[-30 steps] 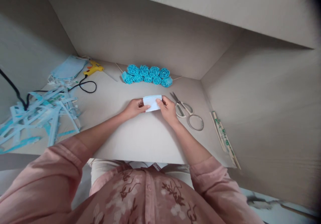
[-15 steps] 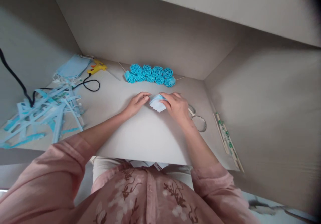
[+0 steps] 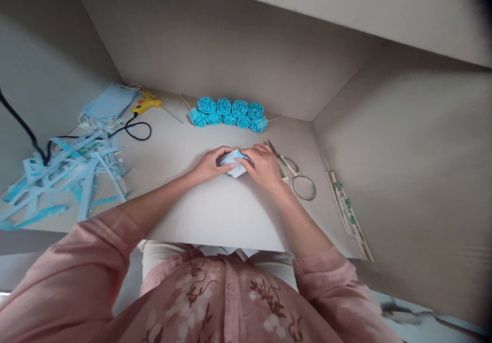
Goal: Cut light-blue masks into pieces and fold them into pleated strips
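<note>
Between my two hands is a small stack of pale blue and white cut mask pieces (image 3: 235, 164), held above the middle of the table. My left hand (image 3: 210, 165) grips its left side, thumb in front and fingers behind. From the right, my right hand (image 3: 263, 163) pinches the same pieces with thumb and forefinger; its other fingers are curled and partly hidden. Scissors (image 3: 289, 164) lie just beside my right hand, partly covered by it. Two rows of blue fabric roses (image 3: 230, 112) on thin sticks sit behind my hands.
Cut blue strips (image 3: 77, 168) are heaped at the left, below folded face masks (image 3: 110, 101). A yellow glue gun (image 3: 146, 102) with a black cord (image 3: 138, 130) lies near them. A tape roll (image 3: 303, 187) rests at right, and sticks with a green-printed wrapper (image 3: 348, 209) lie along the right wall.
The stack has moved slightly left and my left hand has closed on it. My right hand has shifted left with it, showing more of the scissors.
</note>
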### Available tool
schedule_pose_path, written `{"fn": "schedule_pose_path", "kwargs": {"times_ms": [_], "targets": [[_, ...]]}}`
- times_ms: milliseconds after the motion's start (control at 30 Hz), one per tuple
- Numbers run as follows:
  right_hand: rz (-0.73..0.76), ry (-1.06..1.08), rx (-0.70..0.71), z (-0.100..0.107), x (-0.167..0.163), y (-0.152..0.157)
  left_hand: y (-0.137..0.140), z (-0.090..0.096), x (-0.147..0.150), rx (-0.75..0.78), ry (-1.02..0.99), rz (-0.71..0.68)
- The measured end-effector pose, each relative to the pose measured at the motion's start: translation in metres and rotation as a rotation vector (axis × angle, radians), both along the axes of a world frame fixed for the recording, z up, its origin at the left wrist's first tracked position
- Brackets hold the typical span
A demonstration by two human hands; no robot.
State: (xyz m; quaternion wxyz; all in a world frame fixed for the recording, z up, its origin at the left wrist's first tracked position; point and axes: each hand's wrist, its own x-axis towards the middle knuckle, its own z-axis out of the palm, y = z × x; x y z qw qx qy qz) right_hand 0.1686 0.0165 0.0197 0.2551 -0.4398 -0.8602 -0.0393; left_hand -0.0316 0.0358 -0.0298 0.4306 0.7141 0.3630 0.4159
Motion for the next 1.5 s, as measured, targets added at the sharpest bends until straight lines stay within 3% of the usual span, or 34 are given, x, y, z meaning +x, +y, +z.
{"fn": "schedule_pose_path", "kwargs": {"times_ms": [167,300,433,533,1000,1500], "targets": [[-0.013,0.265,-0.097,-0.013,-0.005,0.003,0.0,0.003,-0.001,-0.168,-0.059,0.058],[-0.017,0.468,-0.287,-0.021,-0.007,0.004,-0.001,0.009,-0.001,-0.253,-0.205,0.083],[0.019,0.604,-0.473,-0.024,-0.008,0.004,-0.001,0.012,-0.001,-0.267,-0.233,0.107],[0.035,0.663,-0.539,-0.027,-0.009,0.005,0.0,0.01,-0.001,-0.229,-0.206,0.125],[0.022,0.824,-0.687,-0.03,-0.013,0.007,0.004,0.004,-0.002,-0.154,-0.138,0.172],[0.018,0.994,-0.696,-0.038,-0.01,0.015,0.004,0.005,-0.003,-0.174,-0.103,0.192]]}}
